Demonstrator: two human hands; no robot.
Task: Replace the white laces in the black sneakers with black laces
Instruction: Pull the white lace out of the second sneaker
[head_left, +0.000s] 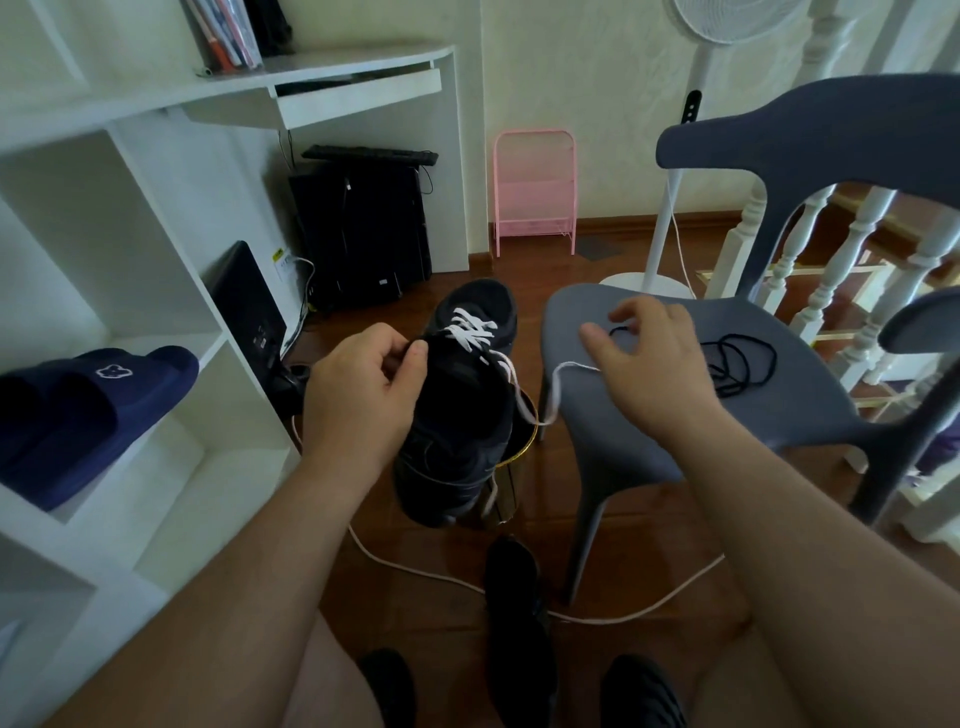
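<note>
My left hand (363, 389) grips a black sneaker (457, 421) by its side and holds it up, toe pointing away. A white lace (472, 332) is still threaded through the front eyelets. Its loose end sags, then runs across to my right hand (644, 364) and disappears under the base of the thumb. That hand hovers over the grey chair seat (810, 410), thumb and forefinger apart. Whether it holds the lace is hidden. A black lace (737, 364) lies coiled on the seat just right of the hand. A second black sneaker (514, 618) lies on the floor.
White shelves (156, 322) on the left hold navy slippers (88, 410). A computer tower (363, 228) stands under the desk. A pink rack (535, 192), a fan stand (665, 218) and white banisters (831, 270) lie beyond. A white cord (415, 571) crosses the wooden floor.
</note>
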